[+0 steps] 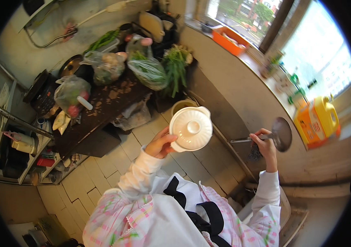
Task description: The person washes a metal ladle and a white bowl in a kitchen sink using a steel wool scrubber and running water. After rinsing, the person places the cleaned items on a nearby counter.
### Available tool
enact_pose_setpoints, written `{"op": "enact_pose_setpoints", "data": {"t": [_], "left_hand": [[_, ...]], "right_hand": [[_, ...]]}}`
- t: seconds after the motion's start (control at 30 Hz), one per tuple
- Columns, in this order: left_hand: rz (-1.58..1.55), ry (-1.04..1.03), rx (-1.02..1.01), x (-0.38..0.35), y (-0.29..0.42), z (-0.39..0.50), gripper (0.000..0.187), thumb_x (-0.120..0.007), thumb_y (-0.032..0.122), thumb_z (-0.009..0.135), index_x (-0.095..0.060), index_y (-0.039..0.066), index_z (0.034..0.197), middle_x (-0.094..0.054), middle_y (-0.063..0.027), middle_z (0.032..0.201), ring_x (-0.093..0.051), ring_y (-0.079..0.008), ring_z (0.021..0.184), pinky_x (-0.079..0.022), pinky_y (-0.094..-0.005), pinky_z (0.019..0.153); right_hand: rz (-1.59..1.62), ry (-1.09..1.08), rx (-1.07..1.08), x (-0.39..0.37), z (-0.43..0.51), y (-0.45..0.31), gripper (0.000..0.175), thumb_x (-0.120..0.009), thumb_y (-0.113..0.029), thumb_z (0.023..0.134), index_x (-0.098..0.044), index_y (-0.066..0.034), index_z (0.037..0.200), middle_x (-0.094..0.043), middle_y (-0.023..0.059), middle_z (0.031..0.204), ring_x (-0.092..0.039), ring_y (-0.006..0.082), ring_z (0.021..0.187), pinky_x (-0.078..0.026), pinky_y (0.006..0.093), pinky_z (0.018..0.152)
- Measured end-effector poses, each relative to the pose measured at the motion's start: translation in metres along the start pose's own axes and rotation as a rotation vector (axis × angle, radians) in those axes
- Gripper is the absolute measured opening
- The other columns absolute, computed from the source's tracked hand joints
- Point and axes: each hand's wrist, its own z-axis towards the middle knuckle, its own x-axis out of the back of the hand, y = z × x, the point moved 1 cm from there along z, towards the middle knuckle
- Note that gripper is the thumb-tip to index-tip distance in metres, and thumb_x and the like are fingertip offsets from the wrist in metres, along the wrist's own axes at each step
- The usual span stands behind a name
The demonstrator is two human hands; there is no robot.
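Note:
My left hand grips the side of a small white lidded ceramic pot. Its fluted lid with a round knob sits on top, and the pot hangs over the tiled floor. Off to the right, my right hand is closed around the handle of a metal ladle. The ladle's dark, round bowl points right, towards the wall, and its handle end sticks out to the left. Just below the right fingers shows a dark, mesh-like scrubber; whether the hand holds it is unclear.
A dark wooden table bears several bags of vegetables, leafy greens and a black appliance. A yellow oil jug and an orange box stand on the windowsill. Shelving lines the left side. A bucket is behind the pot.

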Motion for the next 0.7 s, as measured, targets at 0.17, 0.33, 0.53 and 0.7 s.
{"op": "enact_pose_setpoints", "data": {"t": [0.17,0.33,0.53,0.7], "left_hand": [[-0.084,0.246,-0.2,0.09,0.075,-0.056,0.053,-0.056,0.008,0.075,-0.037,0.001,0.124,-0.053,-0.0099,0.107,-0.057,-0.0182,0.089,-0.051,-0.0256,0.065],[-0.14,0.314,-0.326,0.139,0.123,-0.079,0.055,-0.056,0.008,0.074,-0.036,0.001,0.125,-0.051,-0.0137,0.112,-0.055,-0.0233,0.099,-0.05,-0.0329,0.077],[-0.156,0.388,-0.442,0.173,0.167,-0.061,0.063,-0.056,0.014,0.074,-0.03,0.0,0.129,-0.045,-0.0158,0.123,-0.047,-0.0272,0.112,-0.039,-0.0389,0.093],[-0.168,0.555,-0.544,0.195,0.208,-0.003,0.065,-0.057,0.022,0.074,-0.03,0.005,0.131,-0.042,-0.016,0.127,-0.046,-0.0353,0.112,-0.046,-0.0504,0.085]], "right_hand": [[0.209,-0.059,-0.051,-0.114,0.113,-0.067,0.015,-0.063,-0.013,0.078,-0.057,0.0008,0.078,-0.054,0.0025,0.057,-0.055,0.0122,0.05,-0.041,0.0248,0.045],[0.348,-0.015,0.01,-0.169,0.24,-0.133,0.014,-0.054,-0.014,0.08,-0.055,0.0004,0.08,-0.055,0.0059,0.061,-0.056,0.0146,0.052,-0.045,0.0263,0.047],[0.407,0.222,0.44,-0.163,0.447,-0.247,0.012,-0.055,-0.017,0.081,-0.054,-0.0052,0.083,-0.06,0.0078,0.067,-0.06,0.0165,0.062,-0.049,0.0294,0.056],[0.113,0.245,0.726,-0.15,0.658,-0.347,0.023,-0.061,-0.026,0.079,-0.059,-0.0061,0.089,-0.063,0.0072,0.076,-0.06,0.0121,0.067,-0.046,0.0231,0.06]]}}
